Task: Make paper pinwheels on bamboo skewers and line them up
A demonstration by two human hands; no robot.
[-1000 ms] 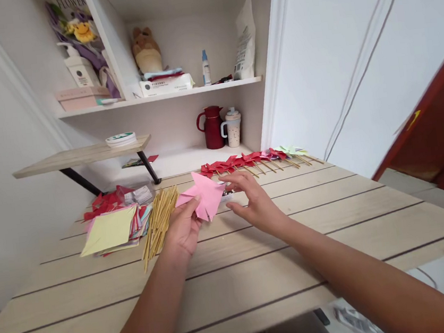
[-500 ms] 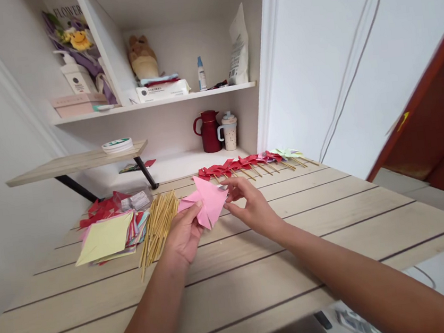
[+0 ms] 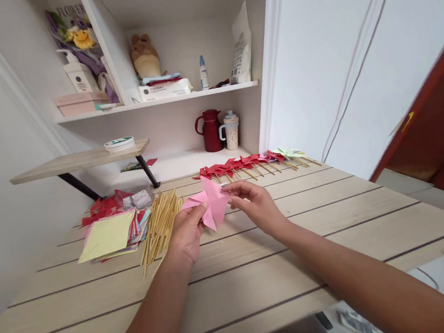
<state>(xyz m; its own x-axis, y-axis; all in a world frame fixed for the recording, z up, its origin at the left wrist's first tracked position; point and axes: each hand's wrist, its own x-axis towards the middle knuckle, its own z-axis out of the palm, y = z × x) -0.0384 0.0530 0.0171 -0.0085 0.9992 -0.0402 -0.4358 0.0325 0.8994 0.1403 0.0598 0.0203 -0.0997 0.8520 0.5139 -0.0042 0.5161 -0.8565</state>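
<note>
A pink paper pinwheel (image 3: 217, 203) with folded blades is held up above the table in front of me. My left hand (image 3: 190, 231) pinches it near the middle, thumb on top. At its right edge, the thumb and forefinger of my right hand (image 3: 259, 205) are closed on a blade. Just left of my left hand lies a bundle of thin wooden sticks (image 3: 159, 230). Beside the sticks is a stack of coloured paper squares (image 3: 107, 237), a pale yellow one on top.
A row of finished pinwheels on sticks (image 3: 245, 162), mostly red, lies along the table's back edge. Red paper pieces (image 3: 104, 207) and a clear plastic box (image 3: 139, 197) are behind the stack. A small raised shelf (image 3: 80, 160), a dark red jug (image 3: 212, 131) and a cup (image 3: 232, 131) stand further back.
The pink pinwheel has turned slightly between my hands, and its right blade now bends differently. My right fingers have closed in on the blade's edge. The view has shifted slightly.
</note>
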